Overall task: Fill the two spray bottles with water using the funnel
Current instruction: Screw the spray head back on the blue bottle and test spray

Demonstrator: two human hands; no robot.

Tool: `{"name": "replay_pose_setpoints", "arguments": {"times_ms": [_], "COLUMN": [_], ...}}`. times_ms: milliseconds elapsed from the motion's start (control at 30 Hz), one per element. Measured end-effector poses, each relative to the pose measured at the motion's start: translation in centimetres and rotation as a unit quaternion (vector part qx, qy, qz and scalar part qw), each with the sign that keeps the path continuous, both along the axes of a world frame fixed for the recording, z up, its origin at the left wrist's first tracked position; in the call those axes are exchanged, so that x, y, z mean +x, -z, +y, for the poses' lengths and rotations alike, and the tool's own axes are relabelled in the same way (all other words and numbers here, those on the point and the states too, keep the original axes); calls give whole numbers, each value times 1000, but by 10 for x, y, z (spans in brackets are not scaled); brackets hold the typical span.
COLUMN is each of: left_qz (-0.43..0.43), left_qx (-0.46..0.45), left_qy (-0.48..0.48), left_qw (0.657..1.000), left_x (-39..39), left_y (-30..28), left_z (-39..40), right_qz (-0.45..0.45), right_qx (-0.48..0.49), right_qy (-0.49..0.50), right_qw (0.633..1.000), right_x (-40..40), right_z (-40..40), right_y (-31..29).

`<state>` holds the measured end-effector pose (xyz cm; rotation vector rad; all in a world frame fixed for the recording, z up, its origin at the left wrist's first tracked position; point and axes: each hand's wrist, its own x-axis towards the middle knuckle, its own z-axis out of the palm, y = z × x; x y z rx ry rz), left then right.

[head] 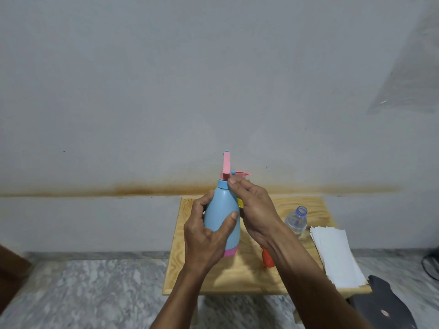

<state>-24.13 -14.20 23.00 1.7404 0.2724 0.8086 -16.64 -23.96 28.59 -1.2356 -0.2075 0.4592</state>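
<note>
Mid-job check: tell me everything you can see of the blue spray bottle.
The blue spray bottle looks plastic: rounded blue body, pink base, blue collar, pink pump head with its trigger pointing right. It is upright above the wooden table. The left hand grips its body; the right hand has fingertips at the collar.

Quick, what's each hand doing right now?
Left hand: grips the blue spray bottle body.
Right hand: fingertips pinch the bottle's blue collar.

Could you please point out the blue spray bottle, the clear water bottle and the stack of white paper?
Spray bottle [222,210]: head view, on its blue body.
Water bottle [297,222]: head view, on its clear shoulder.
Paper [335,252]: head view, on the top sheet.
</note>
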Motion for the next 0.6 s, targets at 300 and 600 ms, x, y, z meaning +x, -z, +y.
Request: {"name": "replay_pose_setpoints", "arguments": {"times_ms": [300,600], "left_qz": [-36,-39], "left_qx": [8,-29], "left_qy": [-9,-18], "left_qw": [999,999], "left_x": [7,6], "left_y": [2,4], "left_z": [4,4], "right_qz": [28,6], "right_qx": [39,25], "right_qy": [1,2], "right_qw": [999,1000], "right_x": [0,-6], "right_z": [4,2], "right_y": [-1,-2]}}
